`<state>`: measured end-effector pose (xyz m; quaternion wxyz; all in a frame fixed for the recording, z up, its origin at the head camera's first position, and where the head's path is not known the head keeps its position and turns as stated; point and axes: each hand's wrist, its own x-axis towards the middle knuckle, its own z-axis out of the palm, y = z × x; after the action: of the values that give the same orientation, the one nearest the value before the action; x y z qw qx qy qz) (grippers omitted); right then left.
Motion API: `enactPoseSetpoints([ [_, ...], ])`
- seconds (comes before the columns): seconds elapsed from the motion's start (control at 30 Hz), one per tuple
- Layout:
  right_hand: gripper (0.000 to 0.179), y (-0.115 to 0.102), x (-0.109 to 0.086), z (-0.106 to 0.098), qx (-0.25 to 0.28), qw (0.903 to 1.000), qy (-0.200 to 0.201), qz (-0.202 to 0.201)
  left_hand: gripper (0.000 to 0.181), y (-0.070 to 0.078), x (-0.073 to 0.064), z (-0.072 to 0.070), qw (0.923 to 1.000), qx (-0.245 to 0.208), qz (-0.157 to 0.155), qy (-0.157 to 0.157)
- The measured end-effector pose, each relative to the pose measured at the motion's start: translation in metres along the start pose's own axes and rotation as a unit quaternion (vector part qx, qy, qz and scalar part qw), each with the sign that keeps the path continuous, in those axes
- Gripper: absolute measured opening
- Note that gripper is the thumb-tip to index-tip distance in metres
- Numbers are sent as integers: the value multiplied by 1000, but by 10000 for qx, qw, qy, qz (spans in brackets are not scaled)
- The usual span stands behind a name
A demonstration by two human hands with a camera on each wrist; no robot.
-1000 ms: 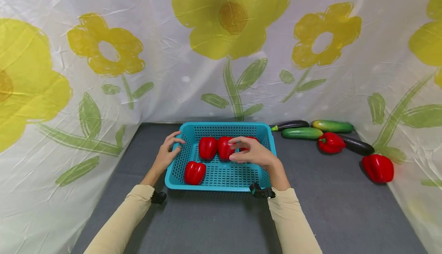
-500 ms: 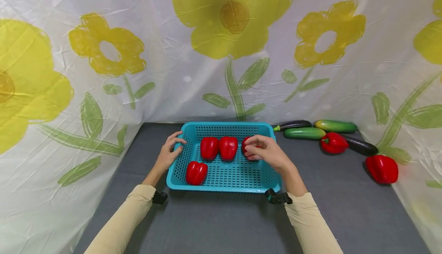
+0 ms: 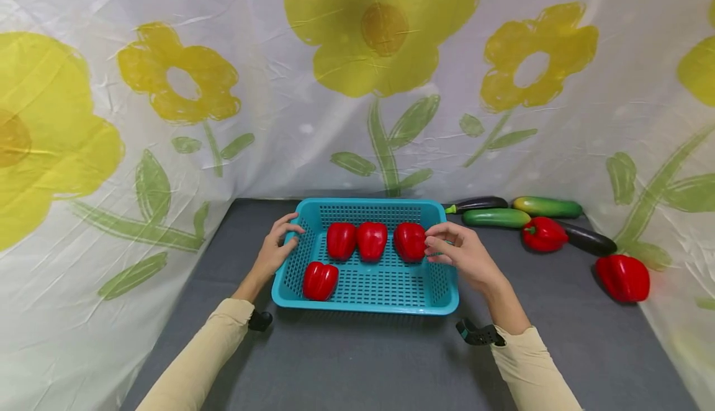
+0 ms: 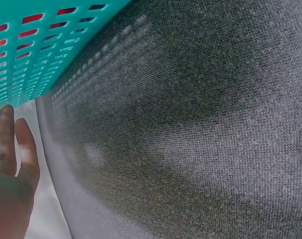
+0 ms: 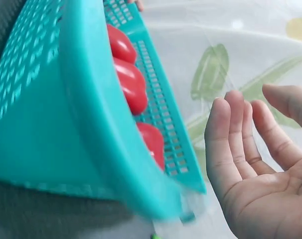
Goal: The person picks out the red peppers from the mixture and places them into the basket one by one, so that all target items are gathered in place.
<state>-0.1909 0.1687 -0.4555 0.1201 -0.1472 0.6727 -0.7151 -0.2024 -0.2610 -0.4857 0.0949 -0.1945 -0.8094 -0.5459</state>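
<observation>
A blue plastic basket (image 3: 365, 307) with slotted walls stands on the dark table. Inside it, one red bell pepper (image 3: 320, 281) lies front left; three more form a row behind, ending in the right-hand red bell pepper (image 3: 409, 242). My left hand (image 3: 272, 248) rests at the basket's left rim, fingers loosely bent; from the left wrist, its fingers (image 4: 7, 132) point up beside the slotted wall. My right hand (image 3: 469, 259) hovers over the right rim, fingertips beside the right-hand pepper in the head view. The right wrist view shows its palm bare and its fingers spread loosely.
At the back right lie a dark eggplant (image 3: 480, 204), a green cucumber (image 3: 496, 217), a yellow-green one (image 3: 547, 207), another eggplant (image 3: 589, 239) and two red bell peppers, one nearer (image 3: 622, 278). A white flowered cloth (image 3: 290, 144) hangs behind the table.
My right hand has moved right, from above the peppers to the basket's right rim, uncovering the right-hand pepper. The left hand stays at the left rim.
</observation>
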Motion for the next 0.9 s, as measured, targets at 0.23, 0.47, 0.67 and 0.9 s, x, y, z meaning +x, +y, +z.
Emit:
enactPoseSetpoints([
  [0.23, 27, -5, -13, -24, -58, 9998, 163, -39, 16, 0, 0, 0, 10000, 49, 35, 42],
  [0.47, 19, -5, -29, -51, 264, 9994, 219, -27, 16, 0, -1, 1, 10000, -2, 53, 13],
  [0.67, 16, -4, -43, -72, 194, 9996, 210, -60, 16, -4, -1, 1, 10000, -15, 4, 1],
  [0.9, 16, 3, -58, -99, 30, 9995, 293, -100, 15, -7, 0, 0, 9998, 33, 171, 45],
])
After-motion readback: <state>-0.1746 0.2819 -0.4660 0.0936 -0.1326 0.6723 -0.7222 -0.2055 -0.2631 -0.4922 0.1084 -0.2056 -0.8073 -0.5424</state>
